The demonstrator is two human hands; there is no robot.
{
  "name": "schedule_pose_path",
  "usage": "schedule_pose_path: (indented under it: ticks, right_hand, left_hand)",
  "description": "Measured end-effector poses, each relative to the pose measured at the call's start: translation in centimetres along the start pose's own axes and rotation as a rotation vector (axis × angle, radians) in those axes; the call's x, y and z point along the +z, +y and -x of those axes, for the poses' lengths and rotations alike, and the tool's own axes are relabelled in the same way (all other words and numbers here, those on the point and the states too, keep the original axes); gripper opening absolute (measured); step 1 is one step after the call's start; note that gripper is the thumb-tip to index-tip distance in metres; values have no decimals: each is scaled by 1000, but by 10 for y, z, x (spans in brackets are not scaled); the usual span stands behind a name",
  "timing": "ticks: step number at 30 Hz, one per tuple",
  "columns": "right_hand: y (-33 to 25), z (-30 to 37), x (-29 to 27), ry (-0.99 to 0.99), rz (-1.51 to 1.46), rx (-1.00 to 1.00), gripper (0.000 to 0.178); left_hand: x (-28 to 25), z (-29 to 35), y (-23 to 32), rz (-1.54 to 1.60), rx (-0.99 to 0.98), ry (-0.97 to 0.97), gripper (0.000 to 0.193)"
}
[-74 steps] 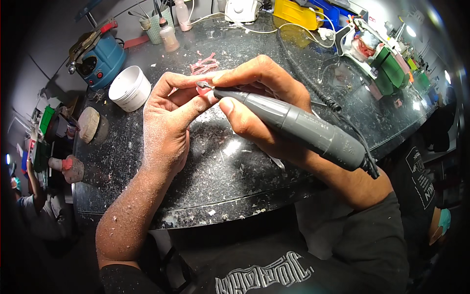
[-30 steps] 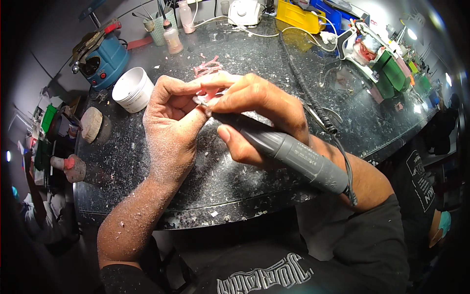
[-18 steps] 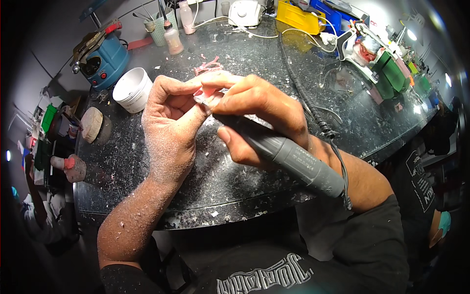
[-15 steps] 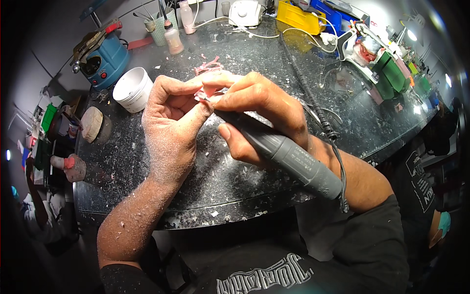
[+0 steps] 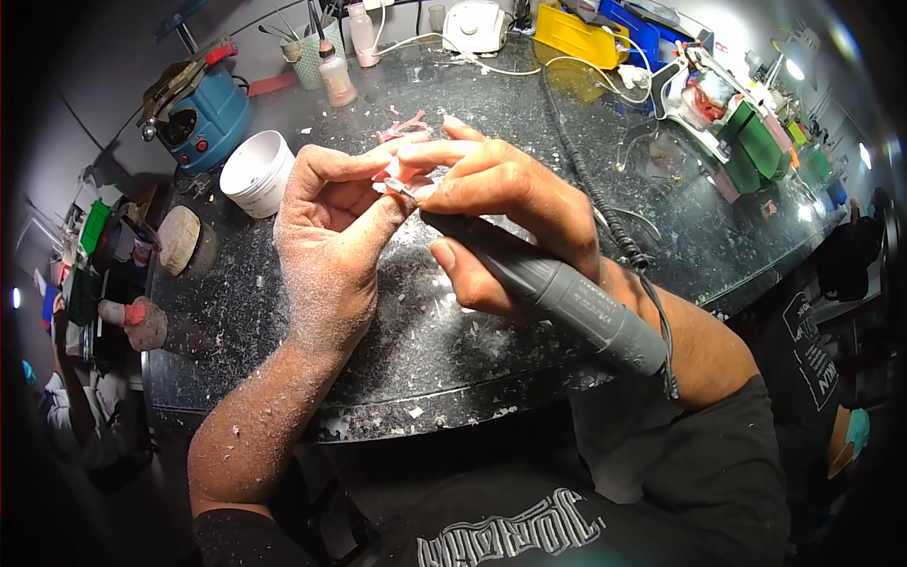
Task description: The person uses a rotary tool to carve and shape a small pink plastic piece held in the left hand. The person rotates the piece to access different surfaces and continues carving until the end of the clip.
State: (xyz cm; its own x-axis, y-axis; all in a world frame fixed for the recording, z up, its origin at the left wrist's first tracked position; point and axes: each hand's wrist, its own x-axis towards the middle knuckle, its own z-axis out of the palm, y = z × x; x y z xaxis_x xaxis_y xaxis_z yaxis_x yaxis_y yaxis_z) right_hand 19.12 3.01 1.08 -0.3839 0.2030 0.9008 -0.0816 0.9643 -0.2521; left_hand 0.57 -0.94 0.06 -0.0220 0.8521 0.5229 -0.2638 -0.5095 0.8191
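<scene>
Pinched in the fingers of my left hand (image 5: 331, 241) is a small pink and white piece (image 5: 388, 181) that looks like a denture; the fingers hide most of it. White dust coats this hand and forearm. My right hand (image 5: 529, 203) is closed round a dark grey rotary handpiece (image 5: 576, 307), held slanting like a pen. The thin bit (image 5: 403, 192) at its front meets the piece, or lies very close to it. A black coiled cord (image 5: 612, 222) runs from the handpiece's back end over my right forearm toward the far side of the table.
White dust and scraps lie over the dark table (image 5: 453, 359). A white tub (image 5: 257, 173), a round plaster block (image 5: 178, 239) and a blue machine (image 5: 200, 118) stand left. Farther back are a dropper bottle (image 5: 335, 77), pink scraps (image 5: 406, 126), a white control box (image 5: 474, 26) and a yellow bin (image 5: 578, 36).
My right hand and the handpiece have shifted slightly right, and one finger of that hand has lifted. More of the bit now shows. My left hand stays nearly still.
</scene>
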Motion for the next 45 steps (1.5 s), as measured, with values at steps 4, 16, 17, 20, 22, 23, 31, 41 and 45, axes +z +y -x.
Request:
schedule_pose_path:
  ticks: [4, 16, 17, 20, 22, 23, 31, 41, 45]
  right_hand:
    - [0, 2, -1, -8, 22, 12, 39]
    - [0, 2, 1, -26, 77, -2, 41]
    - [-1, 1, 0, -46, 96, -14, 41]
    - [0, 3, 5, -4, 59, 45, 40]
    - [-2, 2, 4, -9, 87, 31, 40]
    - [-3, 2, 4, -11, 101, 25, 40]
    - [0, 3, -2, 22, 78, 39, 35]
    - [-16, 1, -5, 101, -159, 389, 29]
    - [-16, 1, -9, 94, -166, 442, 29]
  left_hand:
    - [3, 0, 1, 19, 1, 9, 26]
    - [3, 2, 1, -41, 9, 12, 24]
    - [4, 2, 1, -30, 16, 20, 24]
    - [2, 3, 3, -107, -13, 41, 23]
    - [6, 1, 4, -103, 10, 33, 23]
    - [7, 1, 5, -101, 21, 29, 23]
    - [4, -3, 4, -92, 31, -31, 26]
    - [3, -5, 2, -36, -97, -34, 38]
    - [4, -5, 1, -37, -93, -44, 38]
